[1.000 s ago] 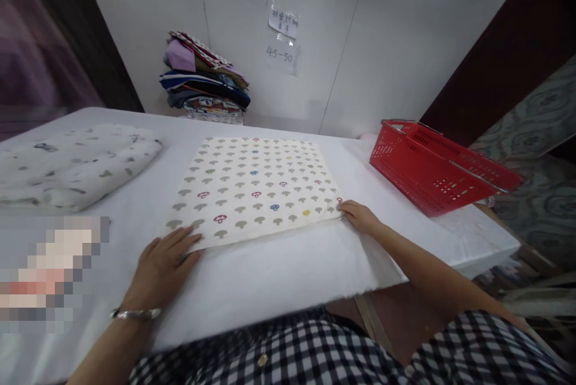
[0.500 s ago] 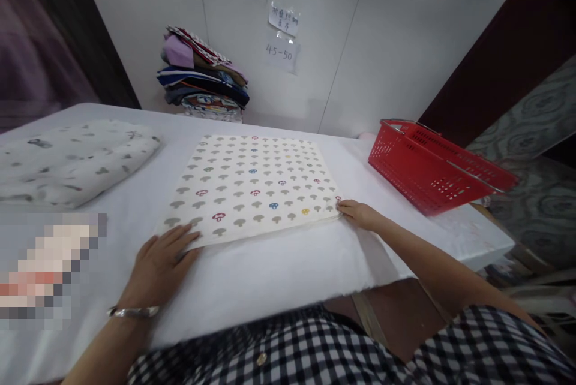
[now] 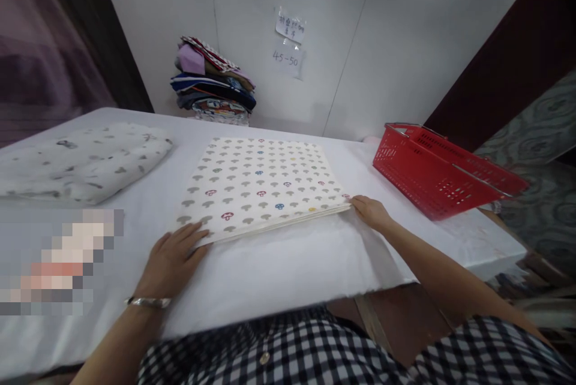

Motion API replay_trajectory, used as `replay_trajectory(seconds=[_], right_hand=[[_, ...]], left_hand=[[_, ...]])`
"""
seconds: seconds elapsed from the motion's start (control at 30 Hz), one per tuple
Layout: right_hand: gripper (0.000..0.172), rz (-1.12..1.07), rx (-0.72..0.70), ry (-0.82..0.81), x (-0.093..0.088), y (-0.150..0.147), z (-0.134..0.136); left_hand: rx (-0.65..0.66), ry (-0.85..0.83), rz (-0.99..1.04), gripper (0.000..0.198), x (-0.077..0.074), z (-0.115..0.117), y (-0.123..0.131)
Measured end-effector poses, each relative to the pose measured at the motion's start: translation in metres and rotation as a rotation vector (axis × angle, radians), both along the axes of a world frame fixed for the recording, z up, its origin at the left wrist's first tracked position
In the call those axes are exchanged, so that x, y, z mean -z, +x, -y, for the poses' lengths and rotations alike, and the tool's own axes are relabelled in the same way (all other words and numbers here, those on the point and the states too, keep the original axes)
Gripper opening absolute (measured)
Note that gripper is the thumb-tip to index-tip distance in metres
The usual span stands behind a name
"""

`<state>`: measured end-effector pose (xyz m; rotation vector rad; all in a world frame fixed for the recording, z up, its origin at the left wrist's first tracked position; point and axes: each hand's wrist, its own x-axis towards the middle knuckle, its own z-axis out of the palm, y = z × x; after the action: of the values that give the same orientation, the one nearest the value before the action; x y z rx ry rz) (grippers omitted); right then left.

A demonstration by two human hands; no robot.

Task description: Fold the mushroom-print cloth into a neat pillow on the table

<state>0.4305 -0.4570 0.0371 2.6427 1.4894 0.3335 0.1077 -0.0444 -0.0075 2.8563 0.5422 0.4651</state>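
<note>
A folded white cloth with a mushroom print (image 3: 261, 184) lies flat on the white table (image 3: 288, 259) in front of me. My left hand (image 3: 173, 256) rests flat at the cloth's near left corner, fingers stretched out on it. My right hand (image 3: 371, 212) is at the near right corner, fingers curled at the cloth's edge, which looks slightly lifted there. A bracelet sits on my left wrist.
A red plastic basket (image 3: 443, 175) stands tilted at the table's right end. A white spotted pillow (image 3: 81, 160) lies at the left. A stack of folded cloths (image 3: 213, 82) sits against the back wall, under paper notes (image 3: 288, 40).
The view has shifted a little. Both hands stay at the cloth's near corners; the right corner's edge now looks slightly raised.
</note>
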Motion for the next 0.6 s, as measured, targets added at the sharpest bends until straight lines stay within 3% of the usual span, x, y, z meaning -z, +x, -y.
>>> replay_trajectory(seconds=[0.17, 0.6], right_hand=[[0.03, -0.031, 0.034, -0.066, 0.004, -0.008, 0.01], [0.033, -0.081, 0.11, 0.022, 0.012, -0.015, 0.014]], left_hand=[[0.011, -0.004, -0.002, 0.045, 0.002, 0.002, 0.001], [0.024, 0.004, -0.056, 0.044, -0.006, 0.003, -0.002]])
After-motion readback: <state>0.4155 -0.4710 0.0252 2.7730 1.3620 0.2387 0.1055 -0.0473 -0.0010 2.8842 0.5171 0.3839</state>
